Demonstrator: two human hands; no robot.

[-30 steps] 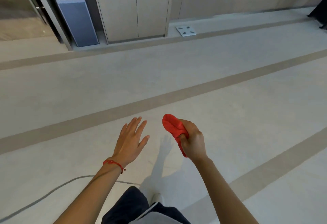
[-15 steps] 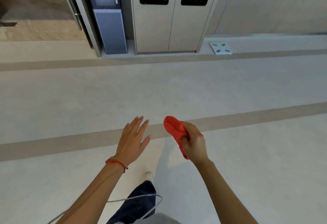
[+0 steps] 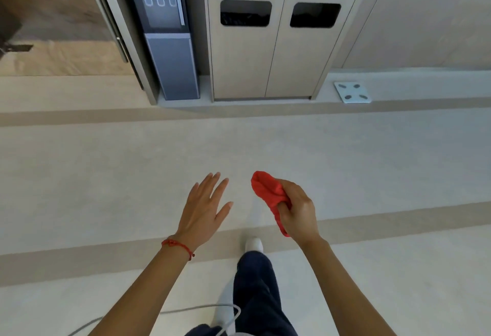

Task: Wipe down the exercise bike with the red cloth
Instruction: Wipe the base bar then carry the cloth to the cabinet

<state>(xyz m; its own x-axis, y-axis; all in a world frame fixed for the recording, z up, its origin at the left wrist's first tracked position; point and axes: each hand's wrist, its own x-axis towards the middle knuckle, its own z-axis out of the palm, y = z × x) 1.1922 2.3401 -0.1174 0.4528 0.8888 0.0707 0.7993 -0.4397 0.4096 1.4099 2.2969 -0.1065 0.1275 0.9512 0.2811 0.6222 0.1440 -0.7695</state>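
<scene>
The red cloth point(image 3: 268, 195) is bunched up in my right hand point(image 3: 299, 212), which is closed around it in front of me at waist height. A short way to its left, my left hand point(image 3: 206, 206) is held out flat with the fingers spread and nothing in it; a red string bracelet sits on that wrist. No exercise bike is in view.
Ahead stands a beige cabinet with two bin openings point(image 3: 276, 43), and a dark water dispenser point(image 3: 167, 32) to its left. A white bathroom scale point(image 3: 352, 92) lies on the floor at the right. A grey cable point(image 3: 186, 310) trails by my feet. Pale floor with tan stripes lies between.
I have walked forward and turned left, so the cabinet and dispenser are closer and more centred. Both hands keep the same pose, the cloth still in the right one.
</scene>
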